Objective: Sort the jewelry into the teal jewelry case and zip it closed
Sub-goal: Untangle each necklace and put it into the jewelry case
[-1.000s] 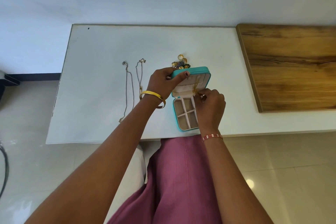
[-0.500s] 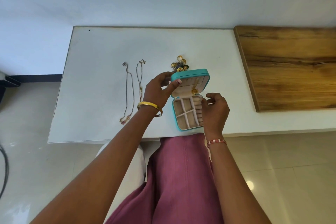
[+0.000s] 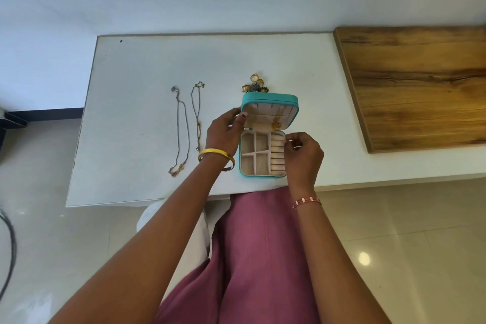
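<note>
The teal jewelry case (image 3: 271,99) lies open near the white table's front edge, its lid raised. My left hand (image 3: 224,133) holds the lid's left edge with thumb and fingers. A gold pendant necklace (image 3: 276,124) hangs inside the lid. My right hand (image 3: 303,155) rests at the tray's right rim, its fingers curled beside the ring rolls (image 3: 277,153); I cannot tell whether it holds anything. Two chain necklaces (image 3: 181,131) (image 3: 197,116) lie stretched out to the left. A small heap of gold rings and earrings (image 3: 255,84) sits just behind the case.
The white table (image 3: 147,66) has its front edge near my lap. A wooden board (image 3: 420,82) covers the table's right part. A dark cable (image 3: 10,245) lies on the tiled floor at the left.
My right hand has drawn back from the pendant in the lid to the tray's right rim. The lid is tipped further open, and my left hand still holds it.
</note>
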Demonstrator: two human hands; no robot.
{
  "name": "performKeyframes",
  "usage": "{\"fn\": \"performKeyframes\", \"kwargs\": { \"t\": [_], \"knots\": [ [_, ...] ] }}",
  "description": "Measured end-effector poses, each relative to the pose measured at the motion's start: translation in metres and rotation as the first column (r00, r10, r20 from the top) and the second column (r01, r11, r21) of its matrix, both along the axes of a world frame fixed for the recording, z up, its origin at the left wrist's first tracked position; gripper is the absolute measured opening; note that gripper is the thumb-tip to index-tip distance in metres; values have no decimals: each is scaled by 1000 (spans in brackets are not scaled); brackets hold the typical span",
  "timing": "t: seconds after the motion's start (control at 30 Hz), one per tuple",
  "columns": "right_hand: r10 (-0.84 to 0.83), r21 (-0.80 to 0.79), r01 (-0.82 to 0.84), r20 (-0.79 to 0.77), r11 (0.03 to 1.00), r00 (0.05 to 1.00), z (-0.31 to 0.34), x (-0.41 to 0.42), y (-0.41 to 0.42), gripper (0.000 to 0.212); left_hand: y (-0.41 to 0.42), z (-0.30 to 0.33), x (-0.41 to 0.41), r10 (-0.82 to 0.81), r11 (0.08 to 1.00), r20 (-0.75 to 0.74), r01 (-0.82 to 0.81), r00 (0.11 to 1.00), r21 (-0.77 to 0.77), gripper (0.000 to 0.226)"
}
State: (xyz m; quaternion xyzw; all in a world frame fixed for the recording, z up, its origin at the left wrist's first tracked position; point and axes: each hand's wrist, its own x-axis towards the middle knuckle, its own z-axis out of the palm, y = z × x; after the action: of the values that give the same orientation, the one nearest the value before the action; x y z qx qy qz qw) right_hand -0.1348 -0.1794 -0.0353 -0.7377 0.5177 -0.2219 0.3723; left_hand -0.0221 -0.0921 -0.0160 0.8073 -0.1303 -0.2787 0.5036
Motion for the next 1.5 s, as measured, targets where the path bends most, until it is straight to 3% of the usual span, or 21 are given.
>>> {"fn": "performKeyframes", "kwargs": {
  "t": [0.37, 0.57, 0.77, 0.93, 1.23, 1.5],
  "knots": [
    [9, -19, -9, 22, 1000, 1000, 10, -3, 3, 14, 8, 0, -7, 1, 997, 41, -4, 999, 76, 39],
    [65, -18, -63, 75, 998, 995, 30, -9, 19, 15, 25, 19, -17, 54, 999, 7, -54, 998, -1, 36],
    [211, 36, -214, 77, 976, 974, 39, -3, 55, 11, 74, 29, -36, 249, 951, -160, -273, 955, -147, 31],
    [332, 104, -338, 65, 936, 941, 35, 10, 88, 11, 115, 20, -41, 408, 892, -188, -433, 894, -125, 29],
    [501, 76, -496, -129, 865, 855, 12, 44, 114, 19, 143, 6, -36, 473, 849, -222, -508, 853, -145, 28],
    [527, -97, -603, -390, 792, 755, -3, 75, 116, 27, 137, 1, -35, 466, 849, -266, -511, 844, -136, 28]
  ]
}}
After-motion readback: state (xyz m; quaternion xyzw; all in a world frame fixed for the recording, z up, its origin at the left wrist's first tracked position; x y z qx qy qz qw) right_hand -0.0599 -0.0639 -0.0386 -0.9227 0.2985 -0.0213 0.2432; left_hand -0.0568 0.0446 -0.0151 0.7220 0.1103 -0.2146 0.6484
